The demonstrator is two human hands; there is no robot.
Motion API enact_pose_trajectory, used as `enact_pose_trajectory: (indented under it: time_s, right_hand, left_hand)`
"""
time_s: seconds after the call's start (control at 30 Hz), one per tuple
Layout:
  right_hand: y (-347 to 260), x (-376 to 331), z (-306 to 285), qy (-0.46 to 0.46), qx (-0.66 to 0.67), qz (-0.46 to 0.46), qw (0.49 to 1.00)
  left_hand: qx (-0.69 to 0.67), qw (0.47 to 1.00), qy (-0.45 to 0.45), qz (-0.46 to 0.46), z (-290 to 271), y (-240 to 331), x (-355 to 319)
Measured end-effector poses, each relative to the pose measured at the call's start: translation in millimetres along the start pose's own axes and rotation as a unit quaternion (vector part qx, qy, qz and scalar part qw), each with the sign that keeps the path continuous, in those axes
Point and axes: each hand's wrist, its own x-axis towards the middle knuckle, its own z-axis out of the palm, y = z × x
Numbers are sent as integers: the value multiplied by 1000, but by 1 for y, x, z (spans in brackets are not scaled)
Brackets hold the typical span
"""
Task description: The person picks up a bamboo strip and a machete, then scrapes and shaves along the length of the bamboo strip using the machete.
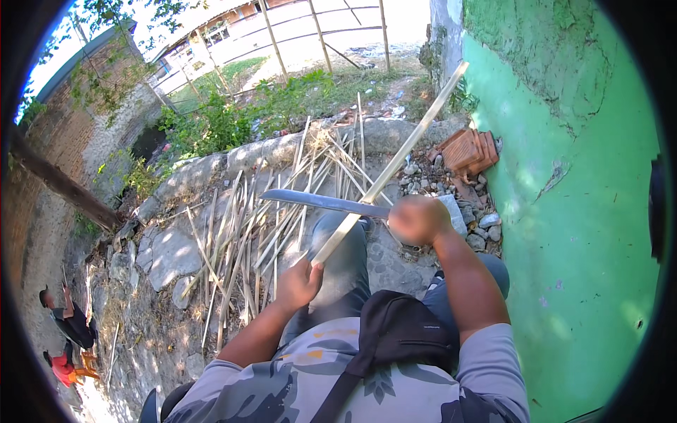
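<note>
A long pale strip, probably split bamboo (395, 172), slants from my lap up toward the far right. Its lower end is in my left hand (299, 283), fingers closed around it above my left thigh. My right hand (417, 220) grips the handle of a machete (317, 200), though a blur hides part of that hand. The long blade points left and crosses the strip, its flat side showing; whether it touches the strip I cannot tell. Beyond my knees, many similar pale strips (243, 243) lie in a loose, criss-crossed heap on the stony ground.
A green wall (564, 233) rises close on my right. Stacked clay tiles (467, 152) and rubble (486, 225) lie at its foot. A low stone kerb (261, 156) runs behind the heap. Two people (70, 321) sit far left, near a leaning trunk (63, 180). A black bag (405, 331) hangs across my front.
</note>
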Motion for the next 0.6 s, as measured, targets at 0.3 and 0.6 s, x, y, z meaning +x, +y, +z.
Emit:
enact_pose_trajectory:
  time_s: [0.3, 0.6]
  right_hand:
    - [6, -4, -38, 87, 13, 32, 996]
    - [8, -3, -36, 74, 43, 30, 996]
  left_hand:
    - [57, 987, -133, -72, -62, 23, 2]
    - [-3, 965, -251, -79, -47, -23, -6]
